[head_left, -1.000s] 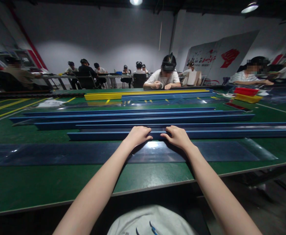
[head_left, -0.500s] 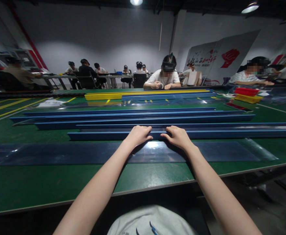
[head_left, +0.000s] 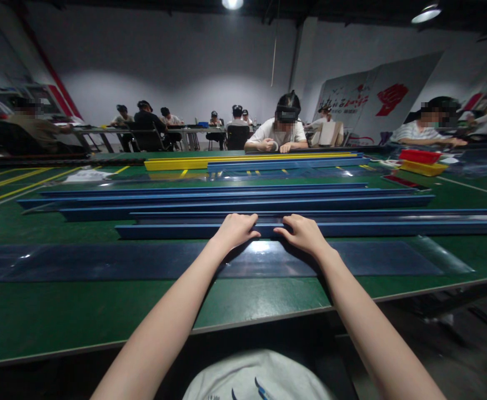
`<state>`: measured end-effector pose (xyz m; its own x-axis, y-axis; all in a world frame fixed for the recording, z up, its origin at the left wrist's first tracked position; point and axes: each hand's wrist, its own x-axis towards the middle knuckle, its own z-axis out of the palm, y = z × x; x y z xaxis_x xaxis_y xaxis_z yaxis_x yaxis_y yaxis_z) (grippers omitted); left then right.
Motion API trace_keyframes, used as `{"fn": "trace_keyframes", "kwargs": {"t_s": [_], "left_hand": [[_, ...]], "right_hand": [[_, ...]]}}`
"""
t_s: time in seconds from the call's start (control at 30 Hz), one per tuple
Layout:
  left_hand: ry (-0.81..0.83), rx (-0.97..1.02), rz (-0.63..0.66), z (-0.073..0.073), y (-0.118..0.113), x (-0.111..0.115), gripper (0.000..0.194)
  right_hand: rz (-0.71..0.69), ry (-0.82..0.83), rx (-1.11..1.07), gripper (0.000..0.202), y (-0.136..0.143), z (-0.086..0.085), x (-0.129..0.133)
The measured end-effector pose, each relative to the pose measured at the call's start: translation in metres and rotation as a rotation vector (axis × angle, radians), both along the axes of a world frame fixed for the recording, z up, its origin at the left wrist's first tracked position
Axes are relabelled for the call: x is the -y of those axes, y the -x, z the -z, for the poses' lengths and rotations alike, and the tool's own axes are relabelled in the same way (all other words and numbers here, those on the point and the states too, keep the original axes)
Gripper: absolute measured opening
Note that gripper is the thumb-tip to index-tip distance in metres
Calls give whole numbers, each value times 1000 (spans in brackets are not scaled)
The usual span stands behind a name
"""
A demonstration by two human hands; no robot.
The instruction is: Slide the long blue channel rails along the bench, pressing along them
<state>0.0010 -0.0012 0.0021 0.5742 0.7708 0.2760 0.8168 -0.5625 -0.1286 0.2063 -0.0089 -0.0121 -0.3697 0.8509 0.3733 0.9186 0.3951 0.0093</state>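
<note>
A long blue channel strip [head_left: 393,228] lies across the green table [head_left: 264,308]. My left hand [head_left: 238,229] grips this strip near its middle, thumb on the near wall and fingers curled over it. A short gap to the right, my right hand [head_left: 302,230] grips the same strip in a similar way, its thumb pointing toward the left one. Both hands' fingertips are partly hidden inside the channel. Between my forearms and beyond them on both sides, a flat clear plastic sheet [head_left: 114,261] in a sleeve lies nearer to me.
Behind are more blue strips [head_left: 247,201], a yellow strip [head_left: 176,164], a red tray [head_left: 420,155] on a yellow tray [head_left: 424,168], and a phone-like red object [head_left: 405,182]. A person [head_left: 279,133] sits across the table. The table's near edge runs below my forearms.
</note>
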Motion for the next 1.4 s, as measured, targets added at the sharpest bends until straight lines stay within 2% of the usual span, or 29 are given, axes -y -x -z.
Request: {"fn": "trace_keyframes", "kwargs": {"t_s": [0.4,0.83,1.1,1.4], "left_hand": [[47,-21,-35,-6,-2,1,29],[303,40,-66,-22,5,-6,28],[367,24,-69,-28,6,-7,27],[378,67,8,-22,16,-13,25]], "right_hand": [[-2,23,-2,37,1,-3,2],[-7,39,7,37,3,-7,2],[-14,101,56,37,7,-15,2],[-34,179,144,37,17,-27,-4]]}}
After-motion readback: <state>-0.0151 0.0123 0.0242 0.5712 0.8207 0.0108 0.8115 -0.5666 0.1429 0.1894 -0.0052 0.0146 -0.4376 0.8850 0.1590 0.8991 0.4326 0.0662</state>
